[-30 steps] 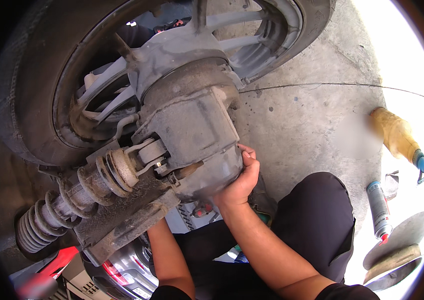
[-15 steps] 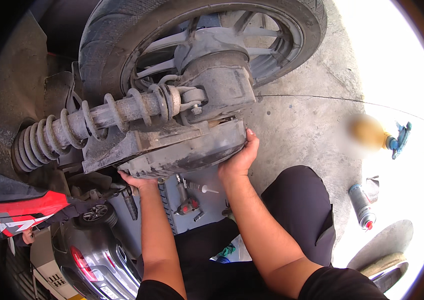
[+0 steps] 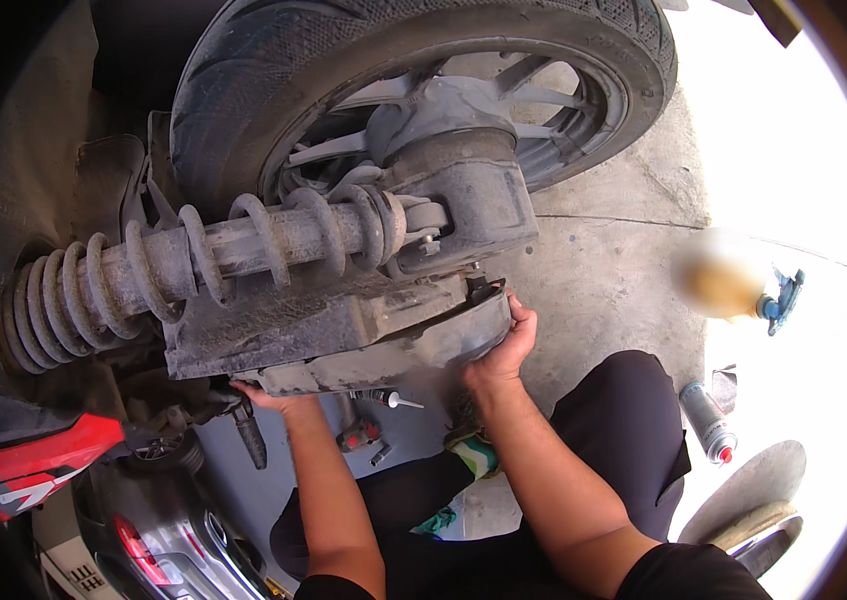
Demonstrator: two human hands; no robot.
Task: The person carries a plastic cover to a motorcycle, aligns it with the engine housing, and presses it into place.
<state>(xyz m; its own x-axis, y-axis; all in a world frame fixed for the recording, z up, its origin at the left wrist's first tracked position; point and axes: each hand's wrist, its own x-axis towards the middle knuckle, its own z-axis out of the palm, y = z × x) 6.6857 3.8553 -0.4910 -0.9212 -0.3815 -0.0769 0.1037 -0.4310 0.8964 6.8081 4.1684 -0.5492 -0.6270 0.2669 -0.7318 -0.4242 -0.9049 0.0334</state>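
Note:
A dusty grey scooter transmission cover (image 3: 399,358) lies along the edge of the transmission housing (image 3: 264,325), below the rear wheel (image 3: 424,95). A dark gap shows between cover and housing, widest toward the right end. My right hand (image 3: 506,350) grips that right end, fingers curled over its edge. At the cover's lower left, my left hand (image 3: 269,397) holds it from below, with some fingers hidden behind it. Above the housing runs a dirty coil-spring shock absorber (image 3: 204,245), bolted near the wheel hub.
Beneath the cover lie an impact wrench (image 3: 359,436), a socket (image 3: 381,455) and a white-nozzled tube (image 3: 389,399). To the right on the concrete stand a spray can (image 3: 709,425) and a yellow bottle with a blue trigger (image 3: 782,303). A dark car (image 3: 169,530) is at lower left.
The cover's right end now stands farther from the housing, with both hands still on it. My view has shifted, so the wheel and shock absorber appear lower and larger.

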